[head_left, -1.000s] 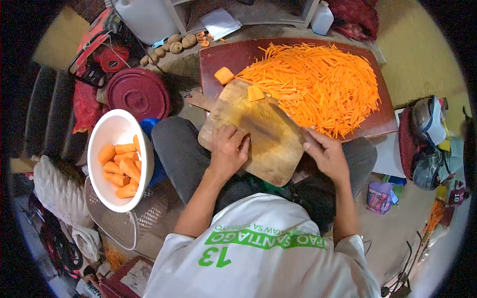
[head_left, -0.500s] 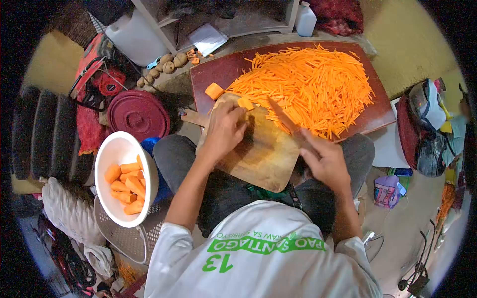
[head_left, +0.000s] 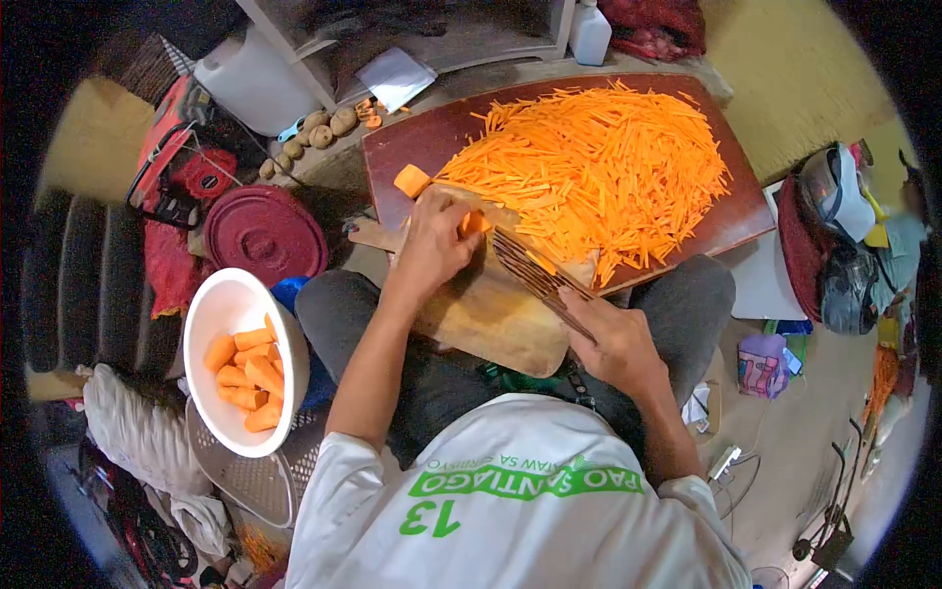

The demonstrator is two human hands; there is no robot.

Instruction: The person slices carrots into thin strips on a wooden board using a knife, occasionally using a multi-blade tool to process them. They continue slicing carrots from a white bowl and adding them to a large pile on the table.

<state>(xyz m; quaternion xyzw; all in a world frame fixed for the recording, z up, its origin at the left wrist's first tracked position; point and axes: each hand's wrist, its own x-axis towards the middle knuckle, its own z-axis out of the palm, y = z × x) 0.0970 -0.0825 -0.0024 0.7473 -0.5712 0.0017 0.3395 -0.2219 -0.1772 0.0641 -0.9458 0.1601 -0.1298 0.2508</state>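
A wooden cutting board point(head_left: 491, 314) rests across my lap. My left hand point(head_left: 437, 240) is closed on an orange carrot piece point(head_left: 475, 223) at the board's far end. My right hand point(head_left: 610, 346) grips the handle of a knife point(head_left: 530, 275), and the blade lies across the board right beside that carrot piece. A second carrot chunk point(head_left: 411, 181) sits just beyond my left hand. A big heap of carrot strips point(head_left: 599, 167) covers a dark red tray point(head_left: 731, 224) beyond the board.
A white bowl point(head_left: 211, 314) holding several carrot chunks stands at my left knee. Nearby are a dark red lid point(head_left: 265, 234), small potatoes point(head_left: 324, 126), a white jug point(head_left: 257, 83) and a white bottle point(head_left: 591, 31). Bags point(head_left: 834, 245) are piled at the right.
My left hand moved up the board to the carrot piece and closed on it. The knife swung from over the carrot heap to beside the piece.
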